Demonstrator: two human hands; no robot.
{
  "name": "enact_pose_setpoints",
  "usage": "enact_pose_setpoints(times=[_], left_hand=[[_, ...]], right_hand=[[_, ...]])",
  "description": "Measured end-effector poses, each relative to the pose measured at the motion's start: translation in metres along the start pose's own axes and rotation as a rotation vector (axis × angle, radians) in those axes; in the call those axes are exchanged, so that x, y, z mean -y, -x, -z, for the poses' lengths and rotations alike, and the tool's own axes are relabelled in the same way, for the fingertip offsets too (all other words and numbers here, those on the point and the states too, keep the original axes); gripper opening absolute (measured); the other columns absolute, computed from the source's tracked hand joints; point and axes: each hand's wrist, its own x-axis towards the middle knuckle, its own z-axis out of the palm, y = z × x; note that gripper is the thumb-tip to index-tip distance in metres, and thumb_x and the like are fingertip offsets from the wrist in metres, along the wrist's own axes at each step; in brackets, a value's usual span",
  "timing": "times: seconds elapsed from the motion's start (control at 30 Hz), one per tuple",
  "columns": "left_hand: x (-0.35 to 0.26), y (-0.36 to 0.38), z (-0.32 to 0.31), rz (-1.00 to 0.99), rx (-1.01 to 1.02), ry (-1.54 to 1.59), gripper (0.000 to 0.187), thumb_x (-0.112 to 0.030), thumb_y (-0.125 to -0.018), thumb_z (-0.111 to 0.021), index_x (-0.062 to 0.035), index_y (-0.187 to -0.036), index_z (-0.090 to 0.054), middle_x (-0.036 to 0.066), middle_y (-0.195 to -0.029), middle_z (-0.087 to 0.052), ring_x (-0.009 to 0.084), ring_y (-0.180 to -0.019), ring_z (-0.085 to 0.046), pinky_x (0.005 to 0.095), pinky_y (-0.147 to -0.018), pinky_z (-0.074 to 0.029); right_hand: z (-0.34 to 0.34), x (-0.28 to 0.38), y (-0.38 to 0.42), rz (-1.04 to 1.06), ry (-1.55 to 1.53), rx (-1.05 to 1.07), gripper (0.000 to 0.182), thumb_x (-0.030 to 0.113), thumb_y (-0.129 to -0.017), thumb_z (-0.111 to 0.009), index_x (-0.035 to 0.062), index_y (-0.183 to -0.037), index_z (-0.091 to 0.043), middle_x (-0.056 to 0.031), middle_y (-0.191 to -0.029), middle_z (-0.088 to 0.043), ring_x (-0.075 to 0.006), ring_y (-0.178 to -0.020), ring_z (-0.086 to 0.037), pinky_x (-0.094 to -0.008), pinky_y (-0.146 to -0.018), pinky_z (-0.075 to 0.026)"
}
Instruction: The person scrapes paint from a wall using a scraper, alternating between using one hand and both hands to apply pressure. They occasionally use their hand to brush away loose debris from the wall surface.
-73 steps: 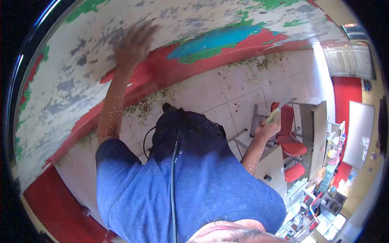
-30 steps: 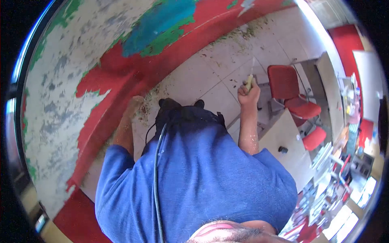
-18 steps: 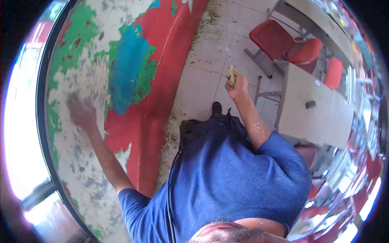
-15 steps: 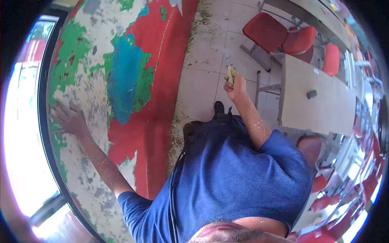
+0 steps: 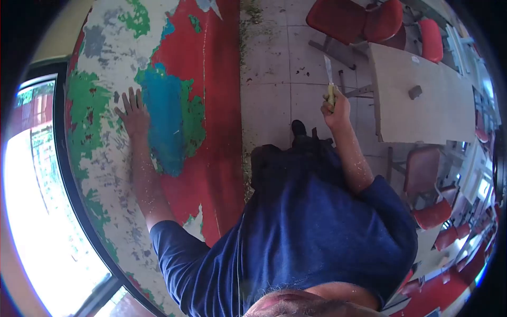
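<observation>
My left hand (image 5: 135, 117) lies with spread fingers on the wall surface (image 5: 113, 174), over a whitish bare patch just left of a blue painted patch (image 5: 165, 124). Peeling green and red paint surrounds it. Away from the wall, my right hand (image 5: 336, 112) is closed around the pale yellow handle of a scraper (image 5: 331, 91). Its thin blade points forward, above the floor, touching nothing. Pale specks cover both forearms.
Paint flakes and debris (image 5: 251, 24) lie on the tiled floor (image 5: 269, 105) along the wall's foot. To the right stands a table (image 5: 422, 113) with a small dark block (image 5: 415, 92) on it. Red chairs (image 5: 338, 21) surround it. A bright window (image 5: 39, 201) is at left.
My left hand has moved right and forward across the wall, closer to the blue patch. My right hand has shifted right with the scraper, whose blade now shows clearly.
</observation>
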Motion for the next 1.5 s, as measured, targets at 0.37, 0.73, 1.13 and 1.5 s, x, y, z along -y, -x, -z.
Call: enact_pose_setpoints(times=[0.37, 0.73, 1.13, 1.5], left_hand=[[-0.042, -0.034, -0.021, -0.291, 0.094, 0.068, 0.05, -0.035, -0.089, -0.043, -0.0171, -0.136, -0.036, 0.007, -0.145, -0.027, 0.0259, -0.134, -0.023, 0.057, -0.104, -0.018], [-0.153, -0.066, 0.01, 0.845, 0.94, 2.606, 0.069, -0.06, -0.09, -0.027, -0.0027, -0.127, -0.042, 0.012, -0.114, -0.052, 0.0274, -0.101, -0.054, 0.0403, -0.084, -0.044], [-0.12, -0.125, -0.07, 1.13, 0.647, 2.498, 0.03, -0.032, -0.096, -0.038, -0.0026, -0.098, -0.046, 0.001, -0.067, -0.036, 0.0143, -0.056, -0.039, 0.0323, -0.054, -0.04], [-0.133, -0.14, -0.056, 1.388, 0.615, 2.313, 0.025, -0.03, -0.097, -0.038, -0.0065, -0.091, -0.042, -0.002, -0.062, -0.028, 0.0119, -0.052, -0.033, 0.0312, -0.052, -0.038]], right_hand=[[-0.004, -0.018, -0.013, -0.098, 0.053, -0.027, 0.013, 0.021, -0.09, -0.049, 0.0095, -0.096, -0.051, -0.0043, -0.071, -0.05, -0.0101, -0.042, -0.037, -0.0229, -0.036, -0.027], [-0.246, -0.247, -0.039, -0.19, 0.406, 0.556, 0.028, 0.022, -0.09, -0.053, 0.0044, -0.11, -0.062, 0.0032, -0.066, -0.051, -0.0046, -0.059, -0.044, -0.0223, -0.051, -0.036], [-0.344, -0.325, -0.052, -0.038, 0.454, 0.612, 0.024, 0.016, -0.092, -0.051, -0.0014, -0.101, -0.063, 0.0052, -0.068, -0.049, -0.0031, -0.061, -0.041, -0.0236, -0.051, -0.036], [-0.334, -0.318, -0.085, -0.241, 0.367, 0.776, 0.03, 0.022, -0.091, -0.053, 0.0013, -0.07, -0.058, 0.0037, -0.056, -0.046, -0.0047, -0.05, -0.039, -0.0252, -0.043, -0.031]])
